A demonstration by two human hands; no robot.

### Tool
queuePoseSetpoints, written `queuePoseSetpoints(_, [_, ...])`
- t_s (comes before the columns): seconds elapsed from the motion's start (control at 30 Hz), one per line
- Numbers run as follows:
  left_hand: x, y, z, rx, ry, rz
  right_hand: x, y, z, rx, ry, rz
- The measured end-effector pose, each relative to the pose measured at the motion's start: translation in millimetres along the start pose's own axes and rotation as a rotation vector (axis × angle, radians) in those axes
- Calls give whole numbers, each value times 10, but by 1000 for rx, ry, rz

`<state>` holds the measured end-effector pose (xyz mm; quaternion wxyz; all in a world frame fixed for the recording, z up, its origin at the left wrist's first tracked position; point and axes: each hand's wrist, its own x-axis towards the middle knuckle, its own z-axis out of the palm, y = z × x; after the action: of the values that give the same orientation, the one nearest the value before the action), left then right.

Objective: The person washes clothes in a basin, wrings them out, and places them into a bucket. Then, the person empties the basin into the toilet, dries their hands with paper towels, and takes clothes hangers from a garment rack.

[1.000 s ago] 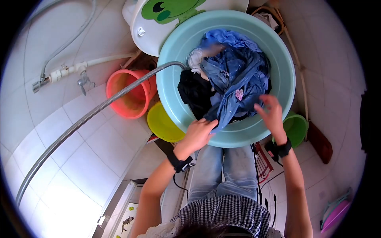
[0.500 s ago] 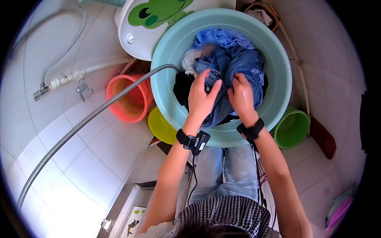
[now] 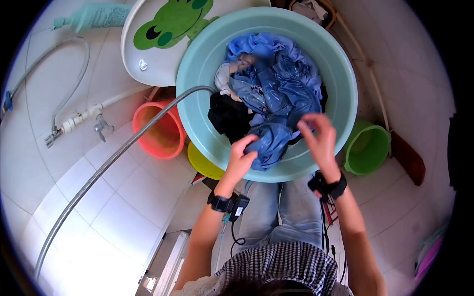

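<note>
A wet blue denim garment lies bunched in a large pale-green basin, its near end bulging toward me. My left hand has its fingers on the left side of that near bulge, thumb bent round toward it, and grips the denim. Just right of the bulge, my right hand is raised with thumb and fingers apart and nothing visible between them. Black cloth sits to the left of the denim, with a whitish cloth above it. Lighter blue cloth runs along the far side.
A metal hose reaches over the basin's left rim. Around it stand a red bucket, a yellow basin, a green bucket and a frog-decorated white lid. A tap and a pale-green bottle are at the left.
Both hands have come nearer to me. The near end of the denim is now gathered up at my left hand, while my right hand has lifted off and moved right.
</note>
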<state>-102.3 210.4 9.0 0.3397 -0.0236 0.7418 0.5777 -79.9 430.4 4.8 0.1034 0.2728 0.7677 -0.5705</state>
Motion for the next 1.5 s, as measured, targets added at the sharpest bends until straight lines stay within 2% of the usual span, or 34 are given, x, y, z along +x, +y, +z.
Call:
queuePoseSetpoints(0.07, [-145,-92,-80,18,-11,-29,309,4,-31,-199,219,-214])
queuePoseSetpoints(0.1, [-205,-202,-108,53,79,-59,461,84,-10,-199,219,-214])
queuePoseSetpoints(0.17, [-263,-332,-178,118,216,-111,651,285,77,-505,100,-226])
queuePoseSetpoints(0.2, [-247,-395,-215,116,217,-108,656,292,101,-506,102,-229])
queuePoseSetpoints(0.27, [-179,-569,-297,107,415,-181,656,295,177,-449,-77,-121])
queuePoseSetpoints(0.3, [-146,-690,-353,197,403,-175,550,319,241,-434,12,-289])
queuePoseSetpoints(0.33, [-80,-534,-320,191,406,-177,455,213,277,-439,7,-291])
queuePoseSetpoints(0.4, [31,-168,-180,692,554,6,255,-48,347,-643,-91,-487])
queuePoseSetpoints(0.43, [100,-34,-131,688,554,1,154,-157,384,-688,-166,-544])
queuePoseSetpoints(0.5, [247,161,-49,-136,328,-206,-39,-251,499,-719,-260,-696])
queuePoseSetpoints(0.53, [316,193,14,-262,284,-194,-135,-238,570,-706,-281,-790])
queuePoseSetpoints(0.6, [423,-64,46,88,314,-90,-294,-222,688,-641,-288,-917])
queuePoseSetpoints(0.67, [417,-281,-29,72,359,-54,-397,-241,702,-673,-366,-855])
queuePoseSetpoints(0.73, [372,-261,-149,-233,202,-59,-396,-273,637,-455,-456,-625])
queuePoseSetpoints(0.77, [335,-256,-164,-280,206,-62,-360,-291,551,-271,-547,-454])
queuePoseSetpoints(0.8, [296,-311,-159,-282,202,-68,-325,-281,500,-271,-547,-447])
queuePoseSetpoints(0.87, [205,-454,-150,-406,263,-183,-202,-252,442,283,-351,207])
queuePoseSetpoints(0.9, [170,-401,-130,-448,255,-195,-116,-251,417,281,-352,211])
queuePoseSetpoints(0.93, [176,-332,-140,-451,254,-195,-10,-256,396,169,-240,28])
queuePoseSetpoints(0.97, [184,-252,-166,-379,105,-61,96,-266,370,57,-128,-154])
queuePoseSetpoints(1.0, [185,-186,-196,-303,-42,71,193,-286,341,56,-129,-155])
queuePoseSetpoints(1.03, [208,-148,-225,-165,-111,255,285,-309,316,80,-240,-270])
queuePoseSetpoints(1.07, [205,-120,-246,-165,-108,252,352,-328,306,94,-301,-326])
queuePoseSetpoints(1.13, [204,-48,-310,-262,-263,367,484,-366,285,132,-429,-435])
queuePoseSetpoints(1.17, [239,11,-407,-156,-386,350,565,-370,251,126,-654,-473])
queuePoseSetpoints(1.2, [245,60,-450,-155,-381,357,624,-394,222,115,-881,-505])
queuePoseSetpoints(1.23, [238,109,-479,-129,-374,290,666,-454,190,-45,-867,-513])
queuePoseSetpoints(1.27, [227,157,-495,-103,-365,228,646,-476,171,-55,-868,-523])
queuePoseSetpoints(1.3, [130,175,-453,-228,-167,152,598,-466,165,-131,-702,-450])
queuePoseSetpoints(1.37, [149,417,-519,-241,-142,108,447,-381,143,-222,-392,-387])
queuePoseSetpoints(1.4, [144,502,-509,-295,-103,83,339,-401,158,-232,-388,-406])
queuePoseSetpoints(1.43, [156,628,-482,-408,-176,48,234,-441,159,-230,-319,-321])
queuePoseSetpoints(1.47, [227,459,-421,-141,-102,151,129,-538,123,-230,-247,-243])
queuePoseSetpoints(1.5, [210,508,-316,2,51,203,11,-681,67,-244,-238,-278])
